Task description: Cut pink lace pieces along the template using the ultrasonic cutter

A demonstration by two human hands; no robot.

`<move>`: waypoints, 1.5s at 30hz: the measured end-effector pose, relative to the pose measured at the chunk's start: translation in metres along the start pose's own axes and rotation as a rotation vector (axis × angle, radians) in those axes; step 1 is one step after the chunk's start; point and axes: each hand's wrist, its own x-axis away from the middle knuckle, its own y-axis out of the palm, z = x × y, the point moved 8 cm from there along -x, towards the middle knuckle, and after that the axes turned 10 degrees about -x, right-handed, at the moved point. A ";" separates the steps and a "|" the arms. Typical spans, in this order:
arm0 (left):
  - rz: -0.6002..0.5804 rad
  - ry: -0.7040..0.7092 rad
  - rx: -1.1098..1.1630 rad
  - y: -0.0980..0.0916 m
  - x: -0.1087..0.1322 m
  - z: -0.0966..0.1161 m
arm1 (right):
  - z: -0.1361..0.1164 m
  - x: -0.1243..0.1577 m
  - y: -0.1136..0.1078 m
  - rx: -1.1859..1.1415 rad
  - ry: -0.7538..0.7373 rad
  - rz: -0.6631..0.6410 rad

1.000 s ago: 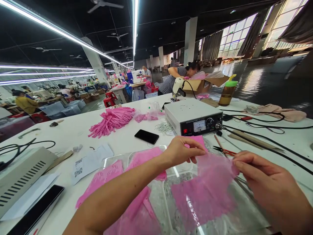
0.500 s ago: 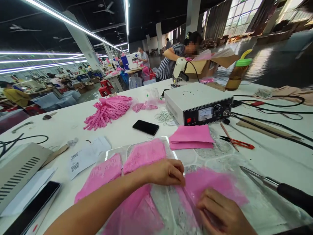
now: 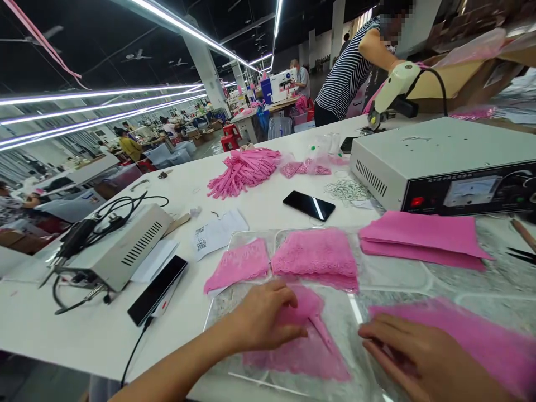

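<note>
My left hand [image 3: 266,317] is over a sheer pink fabric piece [image 3: 293,357] on a clear board [image 3: 247,377]. Its thumb and fingers are apart, and the fingertips are at a folded pink strip on that piece. My right hand [image 3: 422,349] is low at the right, its fingers loosely curled with a gap to the thumb and nothing seen between them. Beside it lies another sheer pink piece [image 3: 469,329], partly hidden by the hand. Beyond my left hand are a stack of pink lace pieces [image 3: 316,257] and a smaller pink lace piece [image 3: 243,265].
Folded pink fabric [image 3: 422,237] lies before a grey control box [image 3: 448,151]. A black phone [image 3: 309,205], a pile of pink strips [image 3: 247,170] and white string [image 3: 347,190] lie farther back. At left are another device [image 3: 125,240] and phone [image 3: 157,290]. A co-worker [image 3: 352,67] bends over a carton.
The view has turned left. My left hand has moved left, away from my right hand, and its fingers have spread. My right hand's fingers have loosened from the fabric edge.
</note>
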 end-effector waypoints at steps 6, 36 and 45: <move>0.055 -0.116 0.056 0.027 0.008 -0.010 | -0.010 -0.046 0.045 0.336 0.005 -0.215; 0.188 -0.331 0.744 0.019 0.017 -0.043 | -0.043 -0.071 0.074 0.263 -0.144 -0.270; 0.260 -0.315 0.643 0.005 0.023 -0.034 | -0.052 -0.084 0.051 0.139 -0.271 -0.184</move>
